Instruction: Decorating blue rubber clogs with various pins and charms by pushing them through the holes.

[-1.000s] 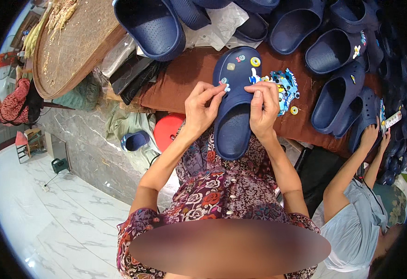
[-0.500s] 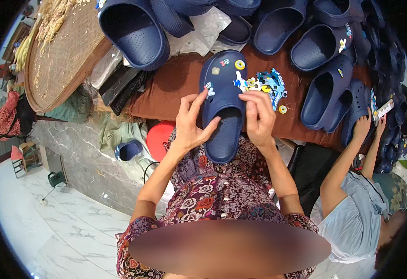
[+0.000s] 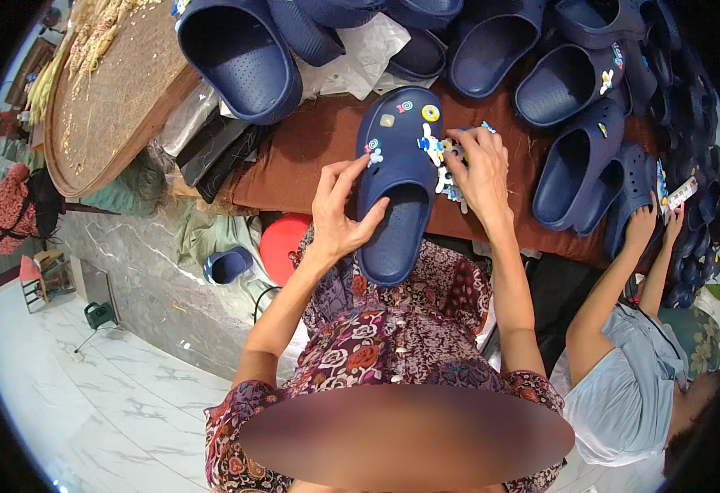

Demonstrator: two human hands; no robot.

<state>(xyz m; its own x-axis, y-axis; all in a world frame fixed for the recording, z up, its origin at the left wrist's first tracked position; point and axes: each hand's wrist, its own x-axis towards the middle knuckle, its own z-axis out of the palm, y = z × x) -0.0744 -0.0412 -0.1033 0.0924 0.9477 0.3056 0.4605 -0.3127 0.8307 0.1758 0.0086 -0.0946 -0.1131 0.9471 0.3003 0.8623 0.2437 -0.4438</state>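
A navy clog [image 3: 397,152] lies toe-away on the brown padded surface, decorated with several small charms, among them a yellow ring charm [image 3: 431,112] and a red-and-white candy charm [image 3: 405,107]. My left hand [image 3: 345,205] grips its left side, index finger by a pale blue charm [image 3: 376,156] and thumb at the foot opening. Just right of the clog, my right hand [image 3: 483,168] is over a pile of loose charms [image 3: 450,185], covering much of it. Thumb and index finger are apart there, fingertips among the charms; nothing shows held.
More navy clogs [image 3: 491,49] crowd the far side and right of the brown surface [image 3: 294,164]. A round woven tray [image 3: 113,99] is at far left, a red stool [image 3: 284,246] below the edge. At right, another person's hands [image 3: 643,222] hold a clog and a white strip.
My right hand has moved from the clog's right edge onto the charm pile, its fingers spreading. My left hand keeps its grip, and the clog has barely shifted.
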